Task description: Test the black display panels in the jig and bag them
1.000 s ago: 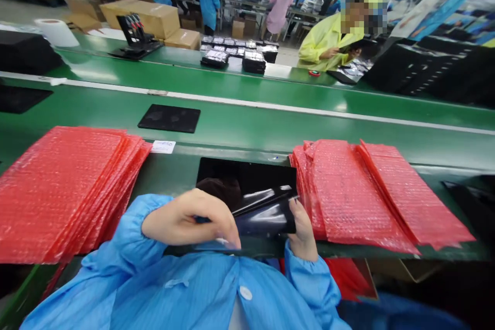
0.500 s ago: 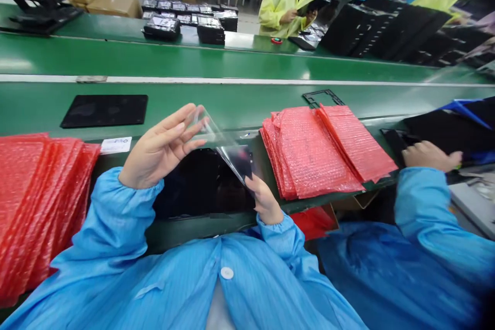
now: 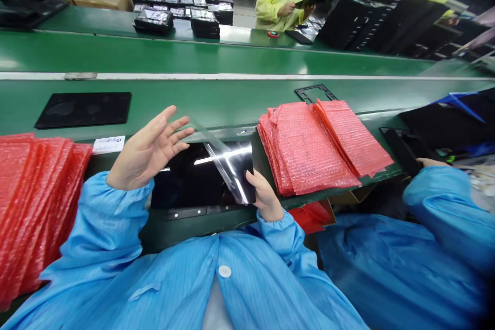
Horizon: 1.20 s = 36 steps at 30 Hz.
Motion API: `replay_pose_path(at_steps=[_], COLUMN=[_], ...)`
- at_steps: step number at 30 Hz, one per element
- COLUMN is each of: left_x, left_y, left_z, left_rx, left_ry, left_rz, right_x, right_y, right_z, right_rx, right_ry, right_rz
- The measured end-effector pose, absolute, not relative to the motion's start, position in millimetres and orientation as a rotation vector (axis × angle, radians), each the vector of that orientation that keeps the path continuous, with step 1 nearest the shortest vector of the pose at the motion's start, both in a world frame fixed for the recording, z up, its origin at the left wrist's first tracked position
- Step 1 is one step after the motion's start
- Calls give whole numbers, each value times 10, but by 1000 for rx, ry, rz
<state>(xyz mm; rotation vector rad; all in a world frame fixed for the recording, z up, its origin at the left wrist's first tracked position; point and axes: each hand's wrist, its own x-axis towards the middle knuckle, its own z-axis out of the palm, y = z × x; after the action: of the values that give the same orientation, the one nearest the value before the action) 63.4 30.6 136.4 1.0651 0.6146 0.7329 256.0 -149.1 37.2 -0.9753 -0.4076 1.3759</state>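
"So, how are the hands placed?"

"Apart. The left hand is raised left of centre, palm open and fingers spread towards the upper right; a clear film ends by its fingertips, and I can't tell whether they touch. The right hand, just right of and below centre, pinches the film's other end, thumb uppermost; whether it grips anything beneath is hidden."

"And the dark panel?"

"Lying on the worktop around the frame's centre, under the slanting film."

"How far along would you call it?"

"Midway, I'd judge: the film stands off the panel on the left and overlaps it on the right, neither laid flat nor fully clear."

"Further out?"

"Red bubble bags right of centre, a red stack lower left, and a dark slab above that."
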Motion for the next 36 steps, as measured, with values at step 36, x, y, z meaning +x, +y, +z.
replay_pose_path(at_steps=[36], left_x=[376], left_y=[252], left_z=[516], left_rx=[1024], left_ry=[764], left_rz=[659], right_x=[2920], right_y=[-1062], right_z=[233], right_rx=[-718], right_ry=[-316], right_rz=[1246])
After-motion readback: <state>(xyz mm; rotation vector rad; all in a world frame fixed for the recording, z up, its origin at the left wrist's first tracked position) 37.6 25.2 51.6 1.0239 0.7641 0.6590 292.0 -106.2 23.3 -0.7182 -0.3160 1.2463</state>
